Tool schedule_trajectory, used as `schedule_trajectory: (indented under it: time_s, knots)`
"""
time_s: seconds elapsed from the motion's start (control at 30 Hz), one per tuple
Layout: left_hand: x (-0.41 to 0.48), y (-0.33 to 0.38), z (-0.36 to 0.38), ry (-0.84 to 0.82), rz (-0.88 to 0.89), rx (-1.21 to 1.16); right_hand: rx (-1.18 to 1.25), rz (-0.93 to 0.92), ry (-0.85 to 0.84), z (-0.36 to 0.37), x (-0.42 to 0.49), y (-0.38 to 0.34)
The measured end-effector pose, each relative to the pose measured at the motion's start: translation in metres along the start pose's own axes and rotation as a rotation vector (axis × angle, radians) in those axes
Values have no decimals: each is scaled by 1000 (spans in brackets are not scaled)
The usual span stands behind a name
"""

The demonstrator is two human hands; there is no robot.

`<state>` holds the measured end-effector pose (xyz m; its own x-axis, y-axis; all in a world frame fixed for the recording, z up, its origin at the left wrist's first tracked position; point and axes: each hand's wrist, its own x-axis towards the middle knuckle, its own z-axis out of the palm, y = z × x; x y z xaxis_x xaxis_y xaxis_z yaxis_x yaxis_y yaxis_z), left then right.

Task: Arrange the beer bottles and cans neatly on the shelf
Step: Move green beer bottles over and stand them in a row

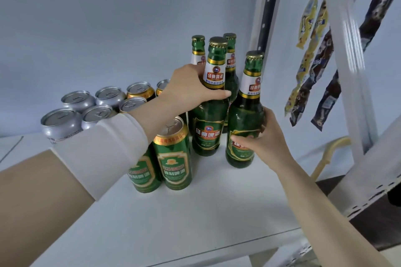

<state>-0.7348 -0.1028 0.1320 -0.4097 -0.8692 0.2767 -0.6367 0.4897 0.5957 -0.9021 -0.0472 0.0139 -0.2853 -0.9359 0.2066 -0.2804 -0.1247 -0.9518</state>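
Observation:
Several green beer bottles stand upright on the white shelf (206,212). My left hand (191,86) grips the neck of the front-middle bottle (209,123). My right hand (263,138) wraps around the body of the front-right bottle (245,115). Two more bottles (198,50) (230,58) stand behind them. Two green cans (174,156) (144,176) stand in front on the left, partly under my left forearm. Silver cans (61,122) and gold-rimmed cans (141,91) are grouped at the back left.
The shelf's upright post (268,6) with holes rises behind the bottles on the right. Snack packets (310,17) hang in strips to the right of it. A white slanted frame bar (347,60) crosses the right side. The shelf's front edge (217,247) lies near me.

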Motion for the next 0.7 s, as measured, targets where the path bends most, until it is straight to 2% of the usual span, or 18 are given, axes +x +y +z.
schedule_trajectory:
  time_s: [0.43, 0.6, 0.7]
  knots:
    - [18, -13, 4, -42, -122, 144, 1, -54, 6, 9, 15, 14]
    - [22, -13, 8, -75, -101, 208, 11, -38, 46, 10, 3, 34]
    - [21, -10, 6, -70, -71, 142, 69, -16, 85, 13, 1, 37]
